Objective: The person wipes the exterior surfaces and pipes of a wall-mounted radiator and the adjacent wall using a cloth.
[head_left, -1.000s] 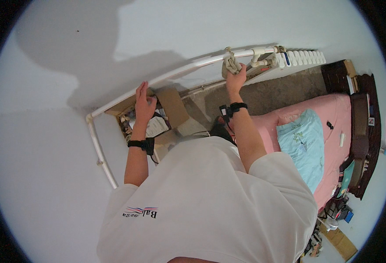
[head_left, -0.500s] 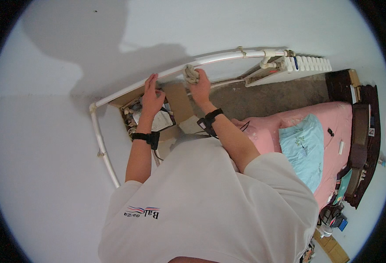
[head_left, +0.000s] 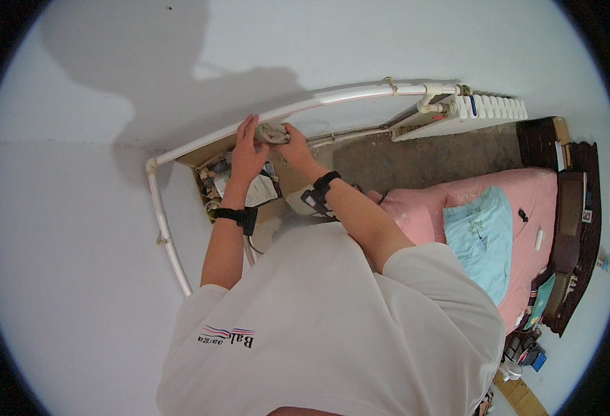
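A crumpled grey-beige cloth [head_left: 272, 132] is in my right hand [head_left: 294, 150], whose fingers are closed round it just below the white pipe [head_left: 346, 96] along the wall. My left hand [head_left: 247, 158] is raised beside the cloth, its fingers stretched up at the pipe and its thumb toward the cloth. Whether the left fingers touch the cloth or the pipe, I cannot tell. Below my hands stands an open cardboard box [head_left: 211, 149] holding mixed small items and a white sheet-like thing [head_left: 261, 191]. My left forearm hides part of the box.
The pipe bends downward at a corner fitting [head_left: 151, 165] on the left. A white radiator [head_left: 457, 114] is on the wall at the right end. To the right is a bed with a pink sheet [head_left: 416, 215], a light blue pillow [head_left: 482, 236] and a dark headboard [head_left: 574, 236].
My right hand has moved left with the cloth, bringing it close beside my left hand. The left hand stays near the same stretch of pipe.
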Demonstrator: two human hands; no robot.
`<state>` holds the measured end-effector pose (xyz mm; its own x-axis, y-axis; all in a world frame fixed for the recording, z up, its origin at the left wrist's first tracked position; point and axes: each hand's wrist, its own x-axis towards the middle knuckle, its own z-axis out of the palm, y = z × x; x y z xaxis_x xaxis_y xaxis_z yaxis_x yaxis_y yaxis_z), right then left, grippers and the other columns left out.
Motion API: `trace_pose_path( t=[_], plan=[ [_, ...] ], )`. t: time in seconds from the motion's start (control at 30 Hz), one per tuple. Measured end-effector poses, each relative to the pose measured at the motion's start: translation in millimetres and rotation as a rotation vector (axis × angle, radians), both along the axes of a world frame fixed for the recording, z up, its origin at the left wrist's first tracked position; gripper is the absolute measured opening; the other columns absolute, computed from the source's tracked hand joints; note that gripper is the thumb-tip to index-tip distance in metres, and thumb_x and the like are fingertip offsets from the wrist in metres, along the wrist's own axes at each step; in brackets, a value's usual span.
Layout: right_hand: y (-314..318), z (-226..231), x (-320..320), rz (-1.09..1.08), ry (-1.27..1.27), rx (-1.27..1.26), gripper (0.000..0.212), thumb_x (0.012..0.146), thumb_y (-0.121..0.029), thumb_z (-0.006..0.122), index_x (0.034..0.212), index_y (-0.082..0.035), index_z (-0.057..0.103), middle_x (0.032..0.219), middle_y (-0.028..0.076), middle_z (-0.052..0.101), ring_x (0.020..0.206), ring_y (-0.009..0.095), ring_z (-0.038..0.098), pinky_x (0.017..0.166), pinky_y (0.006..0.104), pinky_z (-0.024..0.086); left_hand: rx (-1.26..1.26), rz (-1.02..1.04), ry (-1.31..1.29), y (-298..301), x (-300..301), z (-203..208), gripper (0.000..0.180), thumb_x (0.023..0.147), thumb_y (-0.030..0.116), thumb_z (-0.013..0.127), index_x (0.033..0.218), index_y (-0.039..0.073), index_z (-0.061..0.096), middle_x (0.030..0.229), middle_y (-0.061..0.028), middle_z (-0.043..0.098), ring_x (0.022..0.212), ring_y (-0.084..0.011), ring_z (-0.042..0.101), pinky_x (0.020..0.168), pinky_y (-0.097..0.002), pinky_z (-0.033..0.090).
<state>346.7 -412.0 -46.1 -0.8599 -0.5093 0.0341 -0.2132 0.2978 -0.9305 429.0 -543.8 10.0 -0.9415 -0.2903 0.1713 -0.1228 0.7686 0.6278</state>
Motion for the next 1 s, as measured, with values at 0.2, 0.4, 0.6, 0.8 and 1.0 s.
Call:
trace_pose_path(
  t=[0.2, 0.4, 0.6, 0.8, 1.0],
  plan=[
    [20, 16, -15, 0.039, -0.269, -0.037, 0.054, 0.072, -0.017, 0.081, 0.117, 0.006, 0.061, 0.111, 0.018, 0.071, 0.103, 0.029, 0.068, 0.089, 0.0396, 0.053, 0.217, 0.021, -0.095, 1, 2, 11, 0.075, 0.086, 0.006, 0.063, 0.154, 0.017, 0.035, 0.158, -0.0056, 0.033, 0.089, -0.024, 0.066, 0.081, -0.0377, 0.055],
    [58, 70, -37, 0.201, -0.153, 0.225, 0.055, 0.073, -0.02, 0.079, 0.121, 0.002, 0.065, 0.116, 0.019, 0.07, 0.103, 0.028, 0.069, 0.09, 0.038, 0.053, 0.204, 0.028, -0.099, 2, 1, 12, 0.073, 0.087, 0.005, 0.062, 0.154, 0.016, 0.035, 0.156, -0.0057, 0.035, 0.087, -0.0224, 0.065, 0.079, -0.0362, 0.055],
    [54, 139, -67, 0.153, 0.303, 0.365, 0.043, 0.074, -0.022, 0.077, 0.113, -0.004, 0.069, 0.11, 0.016, 0.07, 0.097, 0.035, 0.067, 0.083, 0.0418, 0.054, 0.188, 0.016, -0.084, 2, 1, 11, 0.071, 0.088, 0.004, 0.061, 0.154, 0.015, 0.036, 0.156, -0.0049, 0.036, 0.085, -0.0219, 0.064, 0.076, -0.0355, 0.055],
    [8, 133, -77, 0.358, 0.709, 0.46, 0.037, 0.076, -0.017, 0.072, 0.111, -0.009, 0.062, 0.101, 0.011, 0.068, 0.097, 0.034, 0.066, 0.078, 0.0452, 0.054, 0.173, -0.005, -0.063, 1, 3, 13, 0.07, 0.088, 0.005, 0.061, 0.153, 0.015, 0.038, 0.156, -0.0048, 0.035, 0.085, -0.0224, 0.065, 0.075, -0.0366, 0.055],
    [-28, 106, -59, 0.311, 0.782, 0.667, 0.031, 0.077, -0.014, 0.071, 0.107, -0.011, 0.064, 0.096, 0.009, 0.069, 0.097, 0.03, 0.068, 0.078, 0.0461, 0.055, 0.185, -0.001, -0.054, -1, 1, 5, 0.068, 0.087, 0.006, 0.059, 0.151, 0.012, 0.039, 0.156, -0.0051, 0.035, 0.085, -0.0242, 0.066, 0.074, -0.0383, 0.055]
  ],
)
